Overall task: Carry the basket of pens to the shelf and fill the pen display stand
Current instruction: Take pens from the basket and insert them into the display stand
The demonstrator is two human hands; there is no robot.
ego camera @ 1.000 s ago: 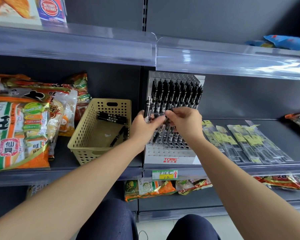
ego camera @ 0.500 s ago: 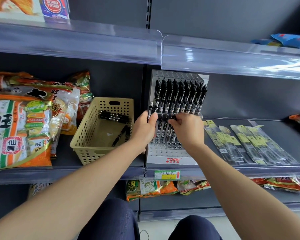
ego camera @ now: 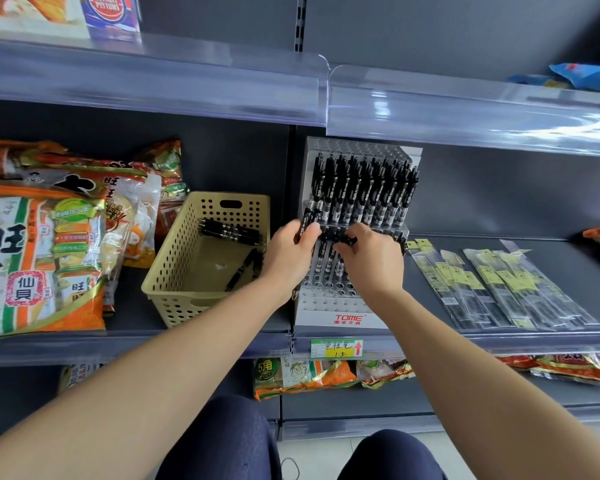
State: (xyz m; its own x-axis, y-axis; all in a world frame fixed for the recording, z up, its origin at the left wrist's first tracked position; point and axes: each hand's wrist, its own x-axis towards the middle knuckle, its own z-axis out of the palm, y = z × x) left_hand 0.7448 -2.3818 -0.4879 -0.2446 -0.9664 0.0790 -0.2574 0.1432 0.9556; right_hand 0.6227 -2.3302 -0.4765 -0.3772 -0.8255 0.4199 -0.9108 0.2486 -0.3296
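A grey stepped pen display stand point(ego camera: 343, 317) stands on the middle shelf. Its upper row is full of black pens point(ego camera: 364, 188). My left hand point(ego camera: 288, 251) holds a small bunch of black pens point(ego camera: 307, 220) at the stand's left side. My right hand point(ego camera: 371, 258) pinches a black pen over the stand's second row, fingers curled around it. Left of the stand sits the beige perforated basket point(ego camera: 174, 271), with a few loose black pens point(ego camera: 229, 232) still lying inside it.
Large snack bags point(ego camera: 42, 251) fill the shelf left of the basket. Packaged pens in clear sleeves point(ego camera: 499, 285) lie to the right of the stand. A clear plastic shelf lip point(ego camera: 430, 105) overhangs above. More snack packs point(ego camera: 309, 375) sit on the shelf below.
Both hands have moved up and back along the stand, from its lower holes to the second row. The bunch of pens in my left hand has moved with it.
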